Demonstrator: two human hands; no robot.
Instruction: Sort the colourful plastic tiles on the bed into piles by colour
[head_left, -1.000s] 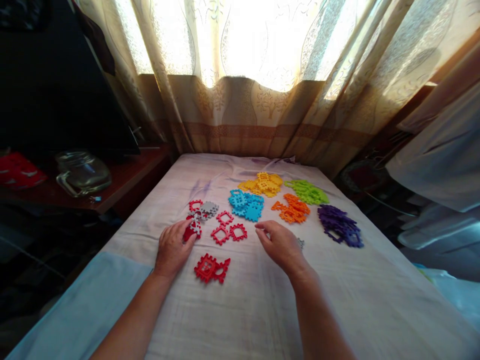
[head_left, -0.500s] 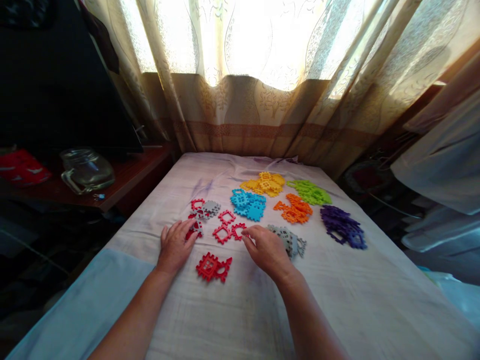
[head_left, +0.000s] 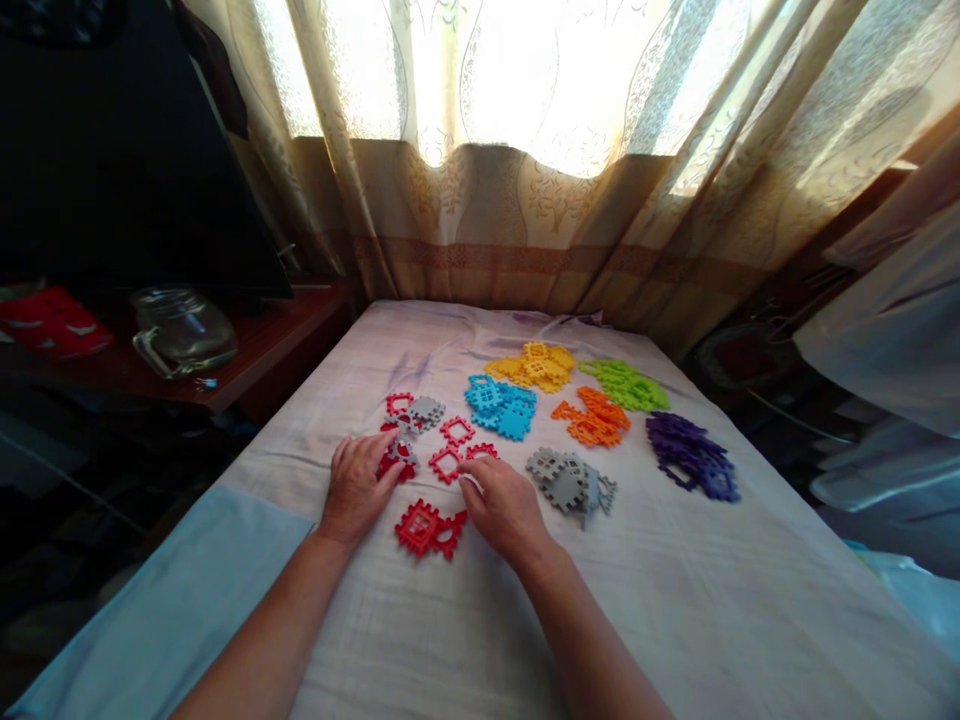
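My left hand rests on the sheet with its fingers apart, its fingertips against a cluster of red and grey toothed plastic building pieces. My right hand has its fingers curled, thumb and forefinger together at the right corner of a hollow red square piece lying flat. Another hollow red piece lies just behind it. A third red piece is partly hidden by my right hand. Closer to me, between the hands, are joined or overlapping solid red pieces.
Piles of toothed pieces lie beyond and to the right: blue, yellow, green, orange, purple and grey. A glass jar stands on the wooden desk at left. A curtain hangs behind.
My right hand has moved left, from the right-hand hollow red piece to the middle one, uncovering the grey pile. My left hand stays beside the red and grey cluster. The view has shifted slightly.
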